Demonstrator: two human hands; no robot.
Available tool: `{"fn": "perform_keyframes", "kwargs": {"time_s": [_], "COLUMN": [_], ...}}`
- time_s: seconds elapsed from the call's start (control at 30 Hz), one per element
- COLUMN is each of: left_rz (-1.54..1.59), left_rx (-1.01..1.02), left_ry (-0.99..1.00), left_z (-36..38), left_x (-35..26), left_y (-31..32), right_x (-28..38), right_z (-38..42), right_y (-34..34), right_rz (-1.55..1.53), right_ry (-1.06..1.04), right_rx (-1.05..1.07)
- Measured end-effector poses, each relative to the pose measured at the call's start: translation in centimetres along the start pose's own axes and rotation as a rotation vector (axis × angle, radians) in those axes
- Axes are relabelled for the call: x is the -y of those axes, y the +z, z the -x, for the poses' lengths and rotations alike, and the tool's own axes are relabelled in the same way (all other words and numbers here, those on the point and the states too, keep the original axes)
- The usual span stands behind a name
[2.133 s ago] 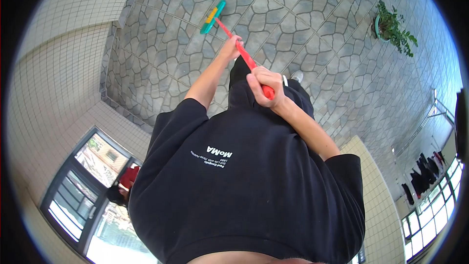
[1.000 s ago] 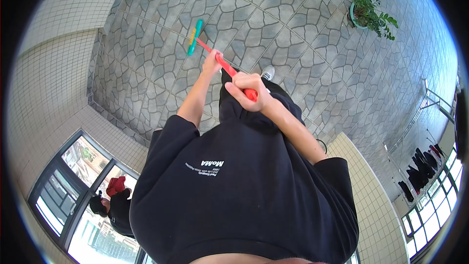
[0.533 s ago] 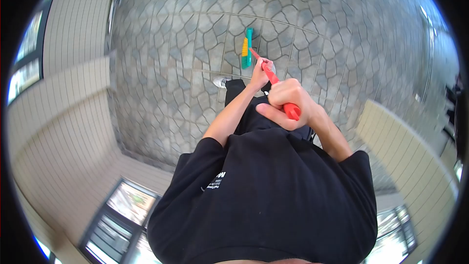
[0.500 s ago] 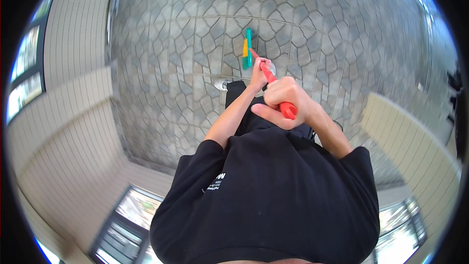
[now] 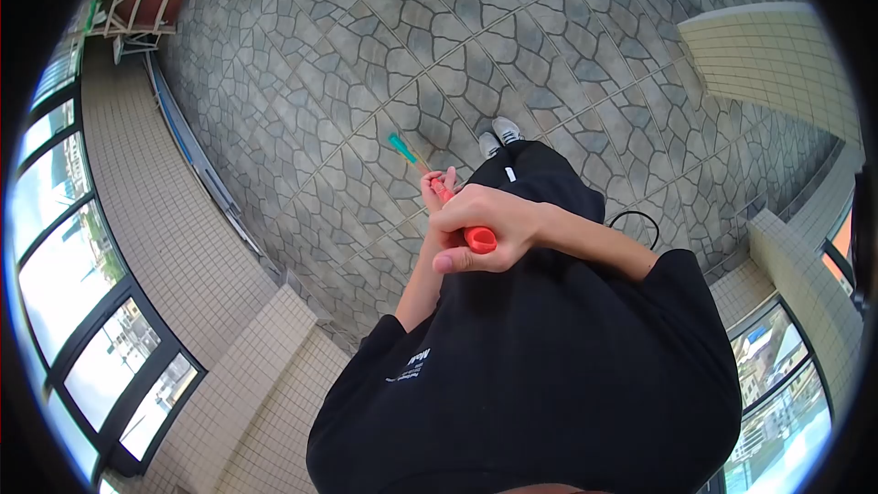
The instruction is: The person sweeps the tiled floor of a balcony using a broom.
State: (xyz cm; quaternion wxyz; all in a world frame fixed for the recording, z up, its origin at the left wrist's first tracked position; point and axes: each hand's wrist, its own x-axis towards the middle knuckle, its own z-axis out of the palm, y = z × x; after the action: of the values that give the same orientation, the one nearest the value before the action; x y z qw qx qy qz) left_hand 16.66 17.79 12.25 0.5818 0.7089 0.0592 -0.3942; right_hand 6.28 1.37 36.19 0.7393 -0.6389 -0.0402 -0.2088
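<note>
Both hands were on one tool, a long broom. Right hand (image 5: 485, 227) clenched round the top of the red plastic handle (image 5: 481, 239), its round, hollow end showing between thumb and curled fingers, turned up toward the camera. Left hand (image 5: 437, 189) farther out, grasping the same handle lower down. Part of this hand was hidden behind the right; one finger stood partly away from the grip.

Handle ran tilted, outward and slightly left from the right hand, through the left. At its far end, just beyond the left hand: the narrow teal broom head (image 5: 402, 148), down by the grey stone-patterned floor (image 5: 384, 46). Bristles too small and blurred to make out; could not tell whether they touched the floor.

Ahead and to the right of the left hand, two grey-and-white laced shoes (image 5: 506, 131), close together on the floor. Black trousers (image 5: 549, 165) just beyond the right hand and forearm. Black short-sleeved shirt (image 5: 549, 375) nearer the body than both hands, small white lettering on its left side. Thin black cord (image 5: 631, 213) curved out beyond the right forearm.

Well left of the hands, a beige tiled wall (image 5: 155, 165) with dark-framed windows (image 5: 123, 357). Well right, a pale tiled partition (image 5: 768, 55).
</note>
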Motion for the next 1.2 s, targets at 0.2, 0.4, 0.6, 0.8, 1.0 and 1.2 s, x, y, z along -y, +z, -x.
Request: {"fn": "perform_keyframes", "kwargs": {"time_s": [0.2, 0.4, 0.6, 0.8, 1.0, 1.2], "left_rz": [0.449, 0.26, 0.212, 0.237, -0.273, -0.407], "left_rx": [0.139, 0.254, 0.282, 0.237, 0.477, 0.653], "left_ry": [-0.349, -0.515, -0.482, -0.261, 0.173, 0.485], "left_z": [-7.6, -7.5, -9.3, -11.3, -9.6, -4.3], "left_x": [7.9, 11.9, 11.3, 10.0, 6.3, 4.3], "left_y": [-7.1, -6.9, 2.0, 13.6, 30.8, 45.3], "right_x": [-3.1, -5.9, -6.9, -4.5, 3.3, 10.6], "right_z": [1.1, 3.3, 5.2, 9.1, 12.2, 12.7], "right_y": [0.3, -0.3, -7.5, -16.4, -25.8, -32.3], "right_rz": [0.008, 0.043, -0.035, 0.021, 0.289, 0.422], "right_ry": [0.064, 0.133, 0.129, 0.078, 0.067, 0.07], "right_rx": [-0.065, -0.012, -0.162, -0.145, -0.369, -0.422]}}
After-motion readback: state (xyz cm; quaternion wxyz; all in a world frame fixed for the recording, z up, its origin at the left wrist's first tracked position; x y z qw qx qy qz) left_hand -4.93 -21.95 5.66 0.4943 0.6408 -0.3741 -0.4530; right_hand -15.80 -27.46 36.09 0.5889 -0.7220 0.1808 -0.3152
